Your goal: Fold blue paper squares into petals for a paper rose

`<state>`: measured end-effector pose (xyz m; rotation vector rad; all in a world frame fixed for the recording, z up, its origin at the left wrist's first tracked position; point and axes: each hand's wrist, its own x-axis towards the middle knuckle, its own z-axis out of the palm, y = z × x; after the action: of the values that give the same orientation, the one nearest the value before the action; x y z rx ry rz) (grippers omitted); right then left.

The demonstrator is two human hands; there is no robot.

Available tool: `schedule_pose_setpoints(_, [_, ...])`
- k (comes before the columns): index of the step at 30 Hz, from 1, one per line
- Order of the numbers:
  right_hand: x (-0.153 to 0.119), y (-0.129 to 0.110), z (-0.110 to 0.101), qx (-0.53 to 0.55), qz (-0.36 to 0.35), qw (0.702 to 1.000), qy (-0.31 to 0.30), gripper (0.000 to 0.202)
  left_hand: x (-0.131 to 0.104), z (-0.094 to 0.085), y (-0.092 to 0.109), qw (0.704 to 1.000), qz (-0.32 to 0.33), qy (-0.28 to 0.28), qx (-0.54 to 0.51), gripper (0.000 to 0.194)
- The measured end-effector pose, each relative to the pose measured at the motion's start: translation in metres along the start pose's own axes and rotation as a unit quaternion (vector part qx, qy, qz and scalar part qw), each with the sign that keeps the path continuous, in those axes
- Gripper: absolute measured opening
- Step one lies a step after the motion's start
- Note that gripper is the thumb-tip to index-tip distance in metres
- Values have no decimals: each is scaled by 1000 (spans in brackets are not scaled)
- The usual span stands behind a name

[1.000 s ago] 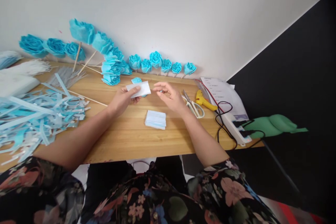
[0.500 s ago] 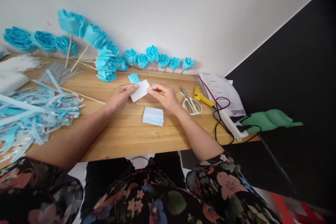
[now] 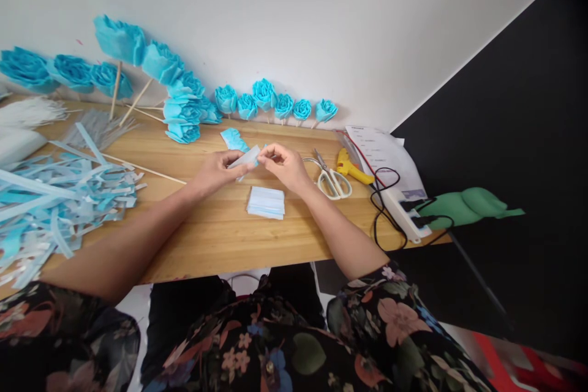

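Over the middle of the wooden table, my left hand (image 3: 219, 170) is closed on a white and light blue sheet (image 3: 247, 159), which is tilted and seen at a slant. The fingertips of my right hand (image 3: 282, 164) pinch together at the sheet's right end. Just below my hands lies a small stack of similar pale sheets (image 3: 266, 202). Behind them, a bright blue piece (image 3: 234, 139) rests flat on the table, close to my left hand.
Blue flowers on sticks (image 3: 264, 95) line the wall. Scissors (image 3: 334, 182), a yellow glue gun (image 3: 353, 166), black cables and a power strip (image 3: 407, 214) sit at the right. Cut strips (image 3: 68, 196) pile up at the left, beside a thin stick (image 3: 147, 169).
The held sheet has tilted and now shows a narrower face with some blue. My left fingers have moved further along it. The view has shifted slightly.
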<state>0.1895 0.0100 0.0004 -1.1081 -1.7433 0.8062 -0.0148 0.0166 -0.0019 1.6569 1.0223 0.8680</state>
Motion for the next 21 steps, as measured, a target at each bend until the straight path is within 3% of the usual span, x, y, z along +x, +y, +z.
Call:
schedule_pose_setpoints(5, [0,2,0,19,5,1000,6,25,-1,2,3,1000,-12,18,23,29])
schedule_pose_setpoints(9, [1,1,-2,37,15,999,-10,40,1,2,-3,998,-34,39,-27,25])
schedule_pose_setpoints(16, [-1,0,0,44,6,997,-59,54,5,0,-7,979,0,73,-191,30])
schedule_pose_setpoints(21, [-3,-2,1,17,-15,998,-56,57,2,4,-5,976,-11,38,-213,38])
